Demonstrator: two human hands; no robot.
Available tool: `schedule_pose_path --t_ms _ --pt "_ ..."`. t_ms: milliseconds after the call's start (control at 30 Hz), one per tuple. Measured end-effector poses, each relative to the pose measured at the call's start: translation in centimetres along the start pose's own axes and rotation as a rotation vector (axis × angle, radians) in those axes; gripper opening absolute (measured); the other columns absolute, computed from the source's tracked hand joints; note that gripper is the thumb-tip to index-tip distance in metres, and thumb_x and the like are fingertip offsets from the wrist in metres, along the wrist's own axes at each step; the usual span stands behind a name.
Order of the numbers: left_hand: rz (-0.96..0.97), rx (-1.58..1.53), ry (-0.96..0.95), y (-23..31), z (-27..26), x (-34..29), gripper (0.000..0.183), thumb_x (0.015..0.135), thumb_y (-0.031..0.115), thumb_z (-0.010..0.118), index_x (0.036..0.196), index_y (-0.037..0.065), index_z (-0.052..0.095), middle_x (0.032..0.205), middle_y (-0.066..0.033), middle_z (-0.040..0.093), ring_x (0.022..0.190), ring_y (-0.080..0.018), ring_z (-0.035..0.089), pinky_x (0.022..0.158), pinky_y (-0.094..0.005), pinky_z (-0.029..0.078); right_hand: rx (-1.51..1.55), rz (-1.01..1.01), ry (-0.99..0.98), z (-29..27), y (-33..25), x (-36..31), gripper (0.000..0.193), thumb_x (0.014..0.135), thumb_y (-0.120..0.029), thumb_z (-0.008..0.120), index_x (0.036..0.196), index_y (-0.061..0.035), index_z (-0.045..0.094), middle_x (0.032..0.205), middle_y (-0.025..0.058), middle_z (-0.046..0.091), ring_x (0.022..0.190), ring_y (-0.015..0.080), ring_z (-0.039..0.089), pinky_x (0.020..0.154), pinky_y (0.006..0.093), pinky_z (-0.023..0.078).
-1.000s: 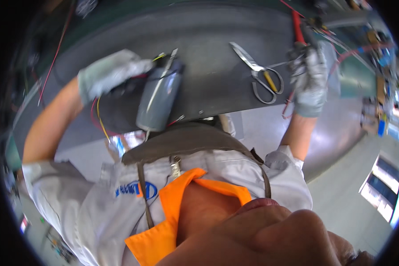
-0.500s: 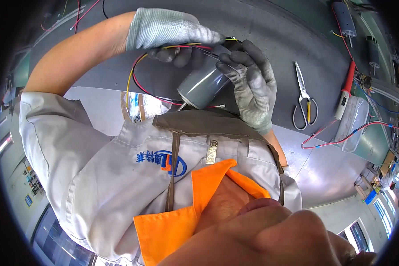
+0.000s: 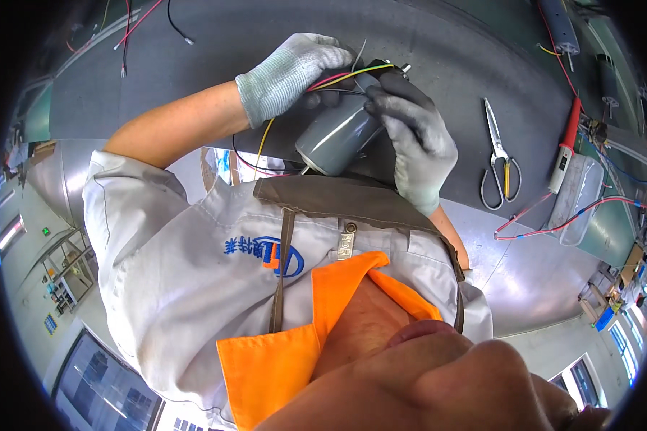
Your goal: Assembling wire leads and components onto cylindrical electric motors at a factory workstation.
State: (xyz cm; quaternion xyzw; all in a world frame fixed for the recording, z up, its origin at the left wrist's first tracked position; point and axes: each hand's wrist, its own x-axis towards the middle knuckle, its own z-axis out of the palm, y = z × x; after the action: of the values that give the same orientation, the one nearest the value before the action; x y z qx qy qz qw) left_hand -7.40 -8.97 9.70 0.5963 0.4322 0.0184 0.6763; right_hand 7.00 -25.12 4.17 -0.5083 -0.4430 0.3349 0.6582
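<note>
A grey cylindrical electric motor [image 3: 340, 135] lies slantwise on the dark bench against my apron, its near shaft pointing towards me. Red, yellow and black wires [image 3: 332, 80] leave its far end and run into my left hand [image 3: 289, 75], whose gloved fingers are closed on them; their loose lengths hang below that wrist. My right hand [image 3: 418, 140], also gloved, has its fingers bent against the motor's far end, near where the wires come out. Between the hands a thin grey strip [image 3: 361, 54] sticks up; which fingers touch it, I cannot tell.
Scissors [image 3: 496, 154] lie to the right on the bench. Beyond them are a red-and-white handheld tool [image 3: 564, 147] with a red cable, and a clear plastic tray [image 3: 584, 197]. More motors [image 3: 558, 32] stand at the far right. Loose wires [image 3: 127, 36] lie at the far left.
My left hand has drawn back and turned, pulling the wire loop closer in. The thin grey strip now stands up past the motor's end. My right hand has shifted slightly right and nearer.
</note>
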Motion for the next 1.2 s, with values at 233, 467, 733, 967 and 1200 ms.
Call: schedule_pose_path --t_ms 233,467,733,967,1200 --pt "-0.035 -0.345 -0.053 -2.4 0.4 -0.2 0.027 0.101 0.028 0.052 0.106 0.005 0.066 0.083 -0.0004 0.063 0.068 -0.0072 0.056 0.053 -0.0201 0.041 -0.905 -0.504 -0.135 -1.4 -1.3 0.6 0.027 0.077 -0.005 0.07 0.104 -0.0063 0.07 0.104 0.0148 0.071 0.084 0.0341 0.069 0.069 0.0416 0.056" --pt "0.054 -0.449 0.07 -4.2 1.4 0.2 0.024 0.1 0.027 0.054 0.104 0.006 0.064 0.081 0.001 0.06 0.061 -0.0053 0.051 0.049 -0.0175 0.035 -0.994 -0.385 -0.213 -1.8 -1.9 0.4 0.033 0.077 -0.004 0.072 0.109 -0.009 0.069 0.104 0.0112 0.072 0.082 0.0316 0.069 0.069 0.0399 0.056" --pt "0.23 -0.394 0.166 -1.8 4.0 0.4 0.022 0.097 0.022 0.062 0.107 0.003 0.069 0.081 0.0016 0.064 0.056 -0.0005 0.048 0.049 -0.0165 0.036 0.179 0.309 0.131 -0.4 -2.6 4.7 0.036 0.09 -0.002 0.07 0.125 0.0033 0.061 0.095 0.0093 0.072 0.071 0.009 0.066 0.062 0.0225 0.053" --pt "0.331 -0.247 0.161 -2.0 4.9 1.1 0.017 0.092 0.012 0.071 0.106 0.001 0.072 0.084 0.0026 0.067 0.064 0.0009 0.051 0.056 -0.0167 0.042 0.046 0.242 0.113 -0.9 -2.6 4.8 0.054 0.093 -0.009 0.067 0.142 0.0038 0.049 0.085 0.0093 0.072 0.057 0.0057 0.056 0.048 0.0194 0.042" --pt "0.382 -0.17 0.106 -1.2 5.6 1.0 0.02 0.092 0.011 0.072 0.109 -0.001 0.072 0.09 -0.0001 0.07 0.074 -0.0022 0.059 0.065 -0.0186 0.049 0.024 0.521 0.006 -3.1 -4.2 5.6 0.051 0.089 -0.007 0.07 0.137 0.0028 0.056 0.075 0.0033 0.067 0.053 0.0044 0.054 0.044 0.0193 0.039"
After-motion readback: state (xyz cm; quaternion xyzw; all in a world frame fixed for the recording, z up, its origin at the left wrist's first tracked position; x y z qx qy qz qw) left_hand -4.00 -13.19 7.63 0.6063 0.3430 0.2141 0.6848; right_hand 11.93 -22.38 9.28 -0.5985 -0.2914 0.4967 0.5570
